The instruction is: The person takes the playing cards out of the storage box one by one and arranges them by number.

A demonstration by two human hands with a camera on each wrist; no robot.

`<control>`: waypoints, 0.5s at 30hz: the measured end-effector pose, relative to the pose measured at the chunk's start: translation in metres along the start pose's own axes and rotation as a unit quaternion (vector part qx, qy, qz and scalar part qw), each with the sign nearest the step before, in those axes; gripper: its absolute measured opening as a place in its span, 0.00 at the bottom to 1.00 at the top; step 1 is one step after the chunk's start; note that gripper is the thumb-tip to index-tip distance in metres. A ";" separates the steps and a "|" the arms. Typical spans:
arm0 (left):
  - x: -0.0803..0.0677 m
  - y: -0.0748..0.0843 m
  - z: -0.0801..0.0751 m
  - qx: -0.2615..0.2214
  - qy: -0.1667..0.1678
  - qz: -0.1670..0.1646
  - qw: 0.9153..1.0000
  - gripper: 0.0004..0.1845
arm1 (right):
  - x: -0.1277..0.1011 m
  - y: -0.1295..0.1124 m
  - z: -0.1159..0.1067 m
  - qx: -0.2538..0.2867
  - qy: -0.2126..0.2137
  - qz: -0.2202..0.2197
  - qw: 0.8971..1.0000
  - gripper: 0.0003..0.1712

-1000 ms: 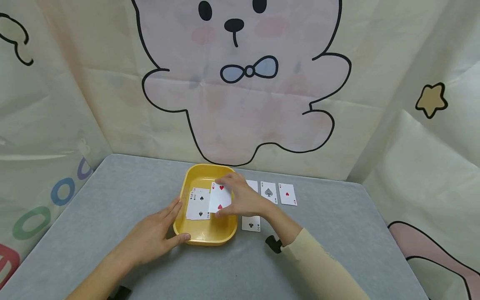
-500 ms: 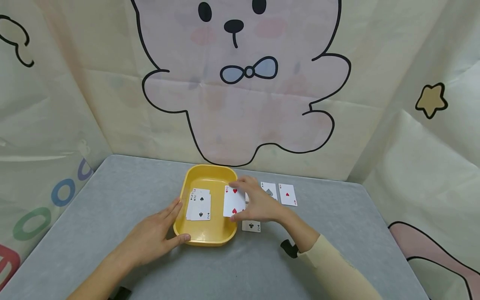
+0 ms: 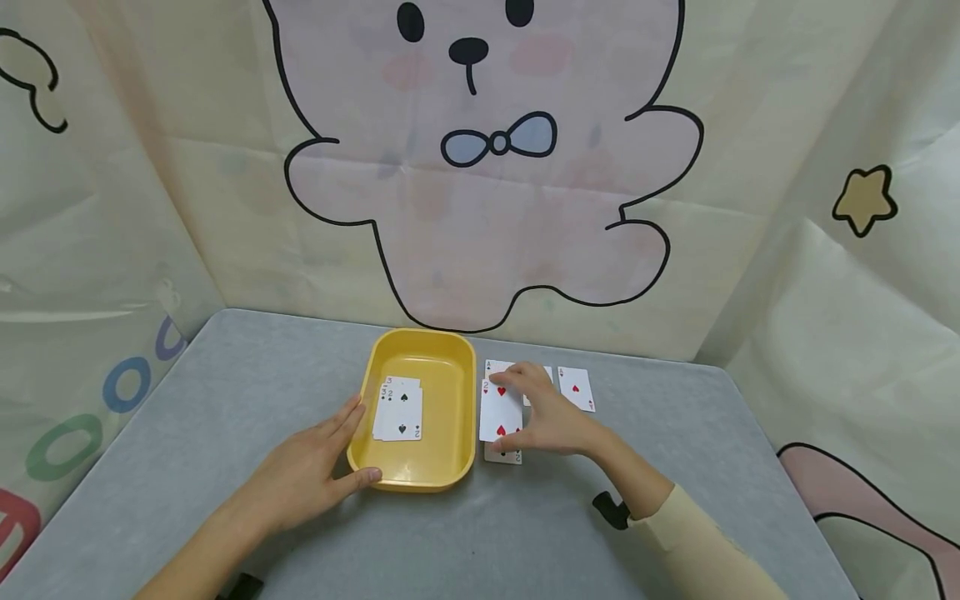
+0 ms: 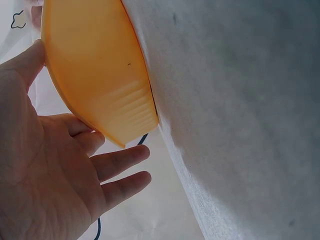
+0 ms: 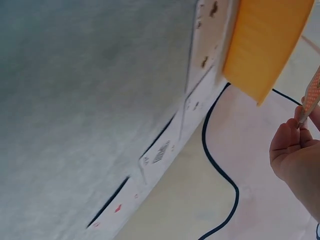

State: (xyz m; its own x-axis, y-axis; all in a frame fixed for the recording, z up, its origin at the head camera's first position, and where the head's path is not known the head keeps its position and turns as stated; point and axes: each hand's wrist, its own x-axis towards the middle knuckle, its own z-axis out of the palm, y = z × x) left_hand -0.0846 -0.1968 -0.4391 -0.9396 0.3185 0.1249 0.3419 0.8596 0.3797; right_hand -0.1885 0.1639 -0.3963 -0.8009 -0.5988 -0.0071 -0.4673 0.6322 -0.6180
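Holding a white two-of-hearts playing card (image 3: 501,409) face up, the right hand (image 3: 545,417) pinches it by its right-hand long edge, fingers curled over the top and the thumb tucked under as far as I can see. It's a plain white card with a red 2 in the corner and two red hearts, one near each short end. Its long axis runs away from the person toward the backdrop, pretty much parallel to the other cards. It sits just right of the yellow oval plastic tray (image 3: 453,467), above the grey felt-like table (image 3: 225,392), and it overlaps a two-of-clubs card (image 3: 505,456) lying flat beneath it; can't tell if they actually touch.

Behind it is a row of face-up aces: one partly covered (image 3: 497,367), another almost hidden by the fingers, and an ace of hearts (image 3: 575,388) at the right end.

The left hand (image 3: 307,472) rests against the tray's left near corner, fingers straight and relaxed, thumb along the front rim. Inside the tray lies a small stack with a two of spades (image 3: 400,411) on top.

A cartoon bear backdrop (image 3: 480,167) hangs behind.
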 end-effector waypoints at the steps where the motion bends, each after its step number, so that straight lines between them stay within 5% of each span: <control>1: 0.000 0.000 0.000 0.000 0.000 0.000 1.000 0.52 | -0.003 0.003 0.000 0.000 -0.001 0.003 1.000 0.51; 15: -0.001 0.001 -0.001 -0.002 0.005 0.003 1.000 0.53 | -0.031 0.038 -0.001 -0.032 0.007 0.023 0.999 0.50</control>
State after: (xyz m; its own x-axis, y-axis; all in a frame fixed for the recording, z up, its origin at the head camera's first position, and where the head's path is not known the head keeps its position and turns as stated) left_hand -0.0839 -0.1970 -0.4379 -0.9374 0.3207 0.1361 0.3483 0.8556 0.3830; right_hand -0.1821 0.2072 -0.4188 -0.8271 -0.5615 -0.0237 -0.4521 0.6898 -0.5655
